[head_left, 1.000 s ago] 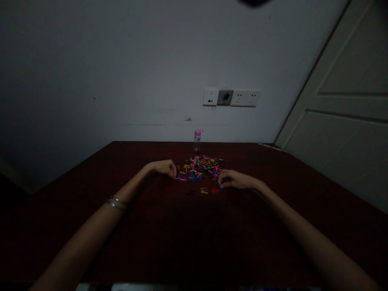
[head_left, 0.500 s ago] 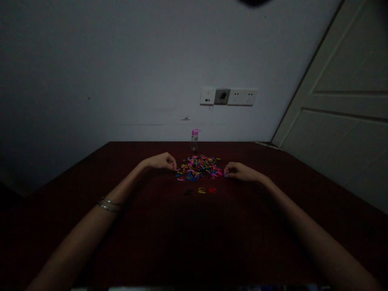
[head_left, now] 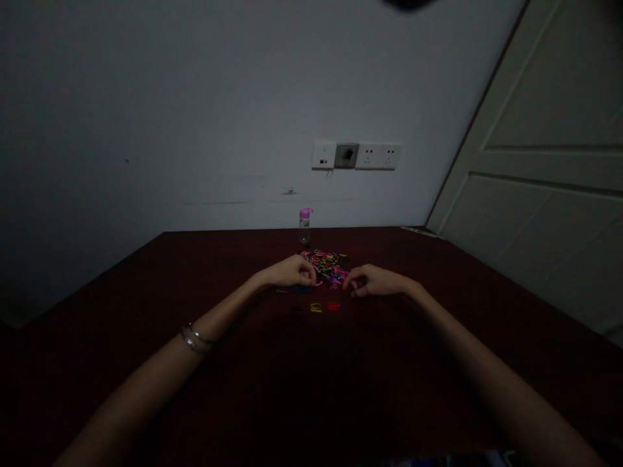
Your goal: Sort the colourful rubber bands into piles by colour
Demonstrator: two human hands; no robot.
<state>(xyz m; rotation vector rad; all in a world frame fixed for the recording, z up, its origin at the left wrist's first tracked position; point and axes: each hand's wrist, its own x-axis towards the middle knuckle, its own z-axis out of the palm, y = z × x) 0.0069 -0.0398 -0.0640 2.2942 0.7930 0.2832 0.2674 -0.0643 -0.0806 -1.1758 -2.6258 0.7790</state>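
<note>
A heap of small coloured loop-shaped pieces (head_left: pixel 327 264) lies on the dark table; they are too small to tell their exact kind. My left hand (head_left: pixel 294 271) reaches over the heap's left side, fingers pinched on a small pink loop (head_left: pixel 318 283). At the heap's right edge is my right hand (head_left: pixel 372 281), its thumb and forefinger apart, with nothing visible between them. In front of the heap lie a few yellow loops (head_left: pixel 316 307) and a small red bunch (head_left: pixel 333 306). Dark loops left of the yellow ones barely show. Part of the heap is hidden behind my left hand.
A clear bottle with a pink lid (head_left: pixel 304 226) stands behind the heap. The dark red table (head_left: pixel 219 389) reaches back to a pale wall (head_left: pixel 219 117) with a row of sockets (head_left: pixel 357 156). A panelled door (head_left: pixel 545 162) is on the right.
My left hand has moved right across the heap's near left side with the pink loop. My right hand has shifted slightly left and opened; the blue piece at its fingertips no longer shows there.
</note>
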